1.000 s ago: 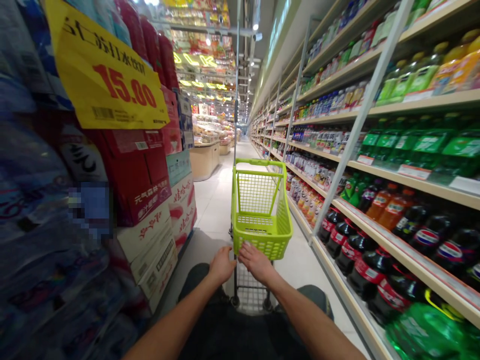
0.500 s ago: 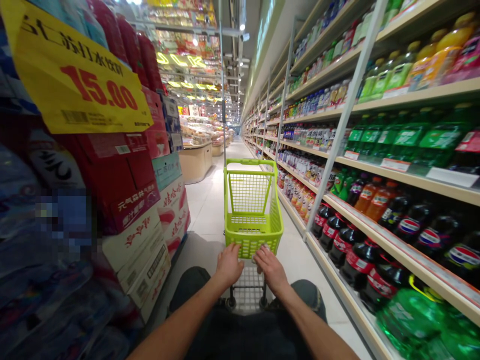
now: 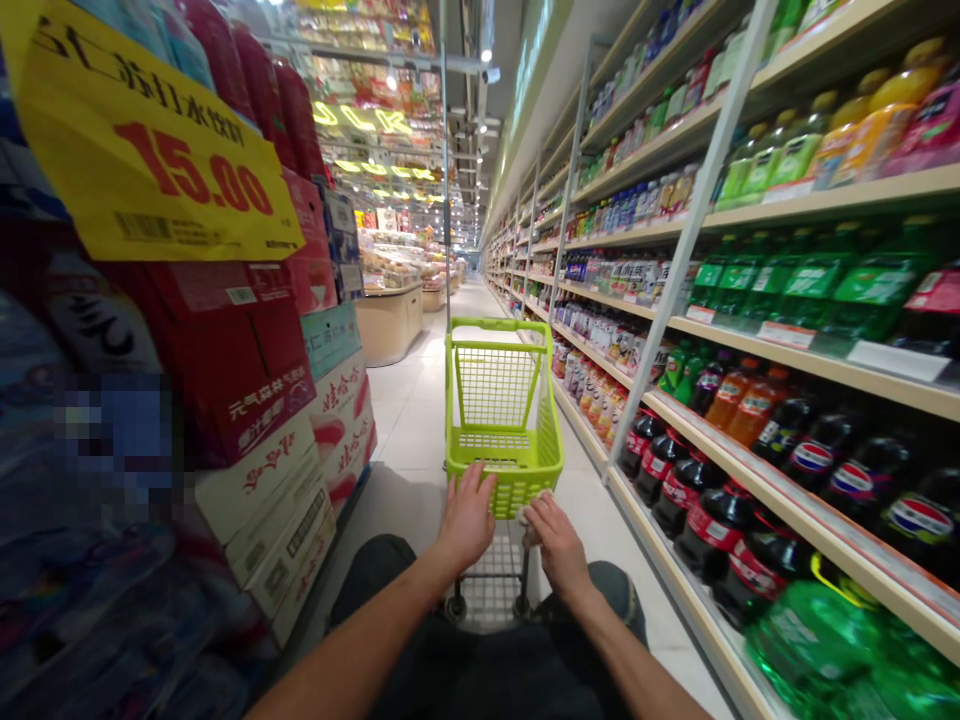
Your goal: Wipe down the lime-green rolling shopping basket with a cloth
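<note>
A lime-green shopping cart basket (image 3: 504, 466) on a dark-legged frame stands right in front of my bent knees. My left hand (image 3: 469, 515) lies over the left part of the basket's near wall, fingers stretched out and slightly apart, holding nothing. At the lower right corner of that wall is my right hand (image 3: 555, 540), with its fingers closed on a small crumpled whitish cloth or tissue (image 3: 528, 516). Only part of this wad shows past the fingers. Below both hands a grey lower rack (image 3: 491, 565) and small wheels are visible.
Drink shelves (image 3: 679, 330) run along the right side, with cola bottles (image 3: 705, 520) low down. On the left, stacked drink cartons (image 3: 262, 500) rise beneath a yellow price sign (image 3: 172, 160). A tiled aisle (image 3: 420, 400) leads forward past a curved display counter (image 3: 390, 325).
My left hand has moved up the basket's near wall, its fingers spreading out. My right hand has shifted slightly right and down with the whitish wad. The basket is almost unmoved.
</note>
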A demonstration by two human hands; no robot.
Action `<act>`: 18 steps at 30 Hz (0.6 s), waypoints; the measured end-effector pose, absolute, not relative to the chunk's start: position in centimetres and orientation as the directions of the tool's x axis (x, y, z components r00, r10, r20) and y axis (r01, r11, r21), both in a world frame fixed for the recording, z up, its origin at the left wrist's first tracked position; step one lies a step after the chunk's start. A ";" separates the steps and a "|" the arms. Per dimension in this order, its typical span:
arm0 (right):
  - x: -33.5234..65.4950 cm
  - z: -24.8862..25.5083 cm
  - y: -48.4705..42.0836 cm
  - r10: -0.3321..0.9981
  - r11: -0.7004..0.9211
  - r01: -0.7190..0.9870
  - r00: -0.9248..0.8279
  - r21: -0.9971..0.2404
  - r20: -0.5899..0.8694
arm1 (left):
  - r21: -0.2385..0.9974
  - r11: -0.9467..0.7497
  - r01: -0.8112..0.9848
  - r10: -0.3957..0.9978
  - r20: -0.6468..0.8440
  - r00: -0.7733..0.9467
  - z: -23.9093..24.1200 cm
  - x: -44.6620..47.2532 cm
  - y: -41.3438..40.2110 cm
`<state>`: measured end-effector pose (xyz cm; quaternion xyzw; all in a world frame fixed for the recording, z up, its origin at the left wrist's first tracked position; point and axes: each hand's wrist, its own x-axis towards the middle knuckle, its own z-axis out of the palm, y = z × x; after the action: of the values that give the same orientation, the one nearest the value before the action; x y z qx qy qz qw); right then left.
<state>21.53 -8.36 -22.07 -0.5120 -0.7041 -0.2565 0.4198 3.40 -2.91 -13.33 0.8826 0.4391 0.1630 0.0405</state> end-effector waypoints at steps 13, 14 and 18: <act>20.9 -17.7 -3.1 0.692 0.215 0.958 -0.012 -0.189 0.722 | 0.173 -0.592 0.788 0.805 0.180 0.565 -13.4 1.4 0.1; 22.4 -17.6 -3.8 0.685 0.167 0.963 0.039 -0.209 0.727 | 0.188 -0.586 0.788 0.809 0.183 0.558 -13.4 1.5 0.1; 23.7 -17.0 -4.1 0.676 0.090 0.966 0.121 -0.244 0.727 | 0.230 -0.570 0.788 0.821 0.183 0.541 -13.3 2.0 -0.5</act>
<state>23.68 -4.10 -16.99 -0.6469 -0.6345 -0.1918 0.3770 1.96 -0.49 -13.27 0.8756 0.4595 0.1358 0.0602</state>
